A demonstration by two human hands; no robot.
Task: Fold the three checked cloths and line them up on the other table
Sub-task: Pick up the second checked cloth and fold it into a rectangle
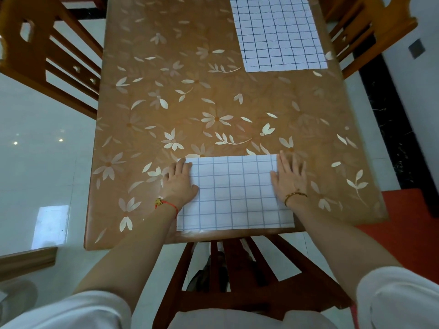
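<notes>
White sleeves (399, 298) frame the bottom of the view as a person leans over the back of a wooden chair (237, 276) pushed in at the near edge of a table (180, 96) covered in an orange, flower-patterned sheet. Both bare forearms reach forward onto a folded white cloth with a thin dark check (234, 193), which lies flat at the near edge of the table, its long side running left to right and its near edge almost level with the table's rim.

The left hand (179, 180) lies palm down, fingers spread and flat, over the left end of the folded cloth, partly on the fabric and partly on the table covering; a red cord bracelet (166, 204) circles that wrist. The right hand (289, 175) presses flat in the same way on the right end, fingers extended and gripping nothing, with a thin gold bangle (295, 195) at the wrist.

A second checked cloth (279, 32) lies well apart at the far right of the same table, spread flat, its far edge cut off by the top of the frame. Wooden chairs stand at both sides: one at far left (45, 51) and one at far right (365, 29). Glossy pale floor tiles (35, 150) show to the left, and an orange-red surface (408, 224) sits to the right of the table.
</notes>
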